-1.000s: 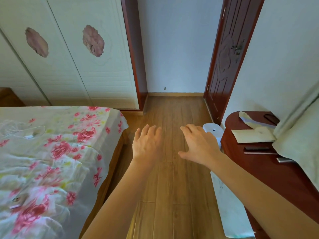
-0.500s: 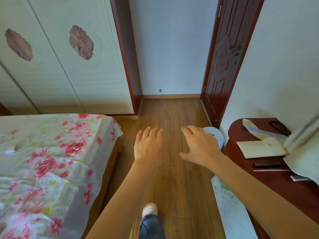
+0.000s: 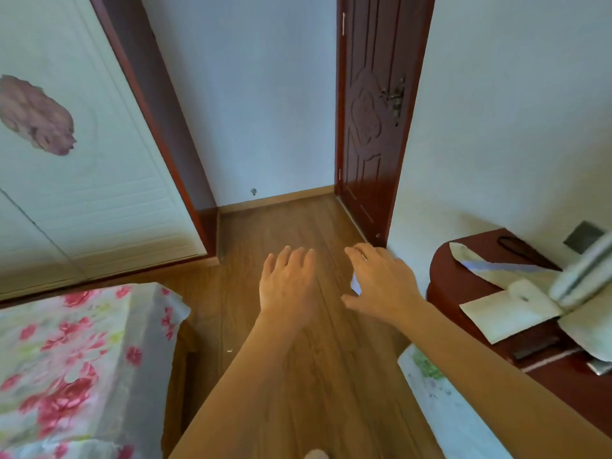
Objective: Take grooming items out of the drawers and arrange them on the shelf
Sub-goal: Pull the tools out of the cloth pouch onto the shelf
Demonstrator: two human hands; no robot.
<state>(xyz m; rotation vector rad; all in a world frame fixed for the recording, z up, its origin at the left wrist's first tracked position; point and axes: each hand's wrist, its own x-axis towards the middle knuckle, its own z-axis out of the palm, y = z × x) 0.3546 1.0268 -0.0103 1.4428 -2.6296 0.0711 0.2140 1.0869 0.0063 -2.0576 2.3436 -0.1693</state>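
Both arms have held their reach while the view swung toward the door [image 3: 367,127]; the bed [image 3: 66,359] now sits lower left; left hand [image 3: 288,286] hovers over the floor [image 3: 298,392], fingers [image 3: 291,260] straight, narrow, holding nothing; right hand [image 3: 381,283] has fingers loosely spread, holding nothing, near the dark red surface [image 3: 463,286]; papers [image 3: 506,309] lie there; small dark things [image 3: 533,351] at its near edge are too blurred to tell as grooming items.

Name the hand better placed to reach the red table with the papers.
Right, probably. The right hand hovers empty nearest the table, which stands on that side; the left hand is over the floor, nearer the bed.
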